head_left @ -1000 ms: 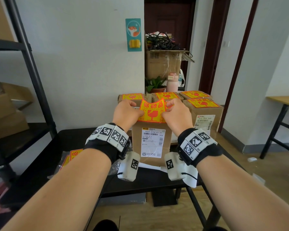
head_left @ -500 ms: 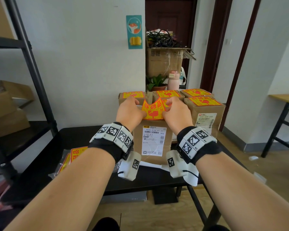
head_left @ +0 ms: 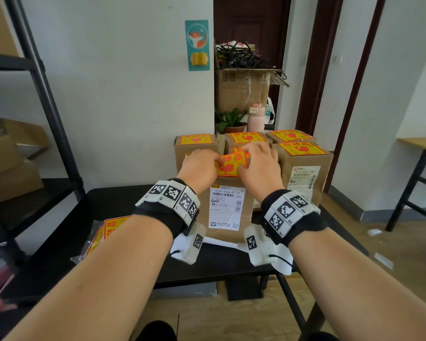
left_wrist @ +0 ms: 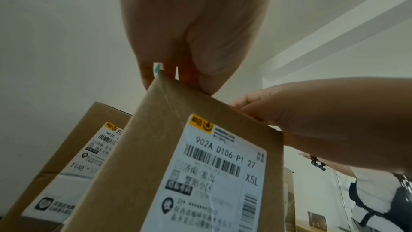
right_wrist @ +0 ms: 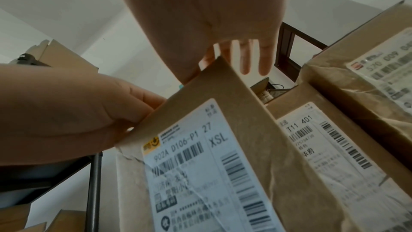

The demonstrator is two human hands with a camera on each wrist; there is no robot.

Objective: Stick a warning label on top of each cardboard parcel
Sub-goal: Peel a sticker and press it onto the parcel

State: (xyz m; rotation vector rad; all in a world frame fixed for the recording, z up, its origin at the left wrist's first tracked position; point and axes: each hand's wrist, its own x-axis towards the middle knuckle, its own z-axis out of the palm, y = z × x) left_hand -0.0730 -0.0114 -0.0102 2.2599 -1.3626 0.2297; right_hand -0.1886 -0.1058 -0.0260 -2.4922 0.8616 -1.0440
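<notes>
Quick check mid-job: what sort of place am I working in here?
Likely a home or small office used for packing parcels: labelled cardboard parcels crowd a black table, a metal rack holds more boxes, and a wooden door stands behind.

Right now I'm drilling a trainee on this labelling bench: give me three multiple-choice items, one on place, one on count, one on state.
1. Where is the warning label in the hands?
A. on the front parcel's top
B. on the floor
C. on the shelf

2. How many parcels behind already carry labels?
A. one
B. four
C. seven

3. What is the right hand doing?
A. hanging idle
B. lying over the label
C. gripping a bottle

Key: A, it lies on the front parcel between both hands, left hand included; B, four yellow tops show; B, its fingers spread over the label.
</notes>
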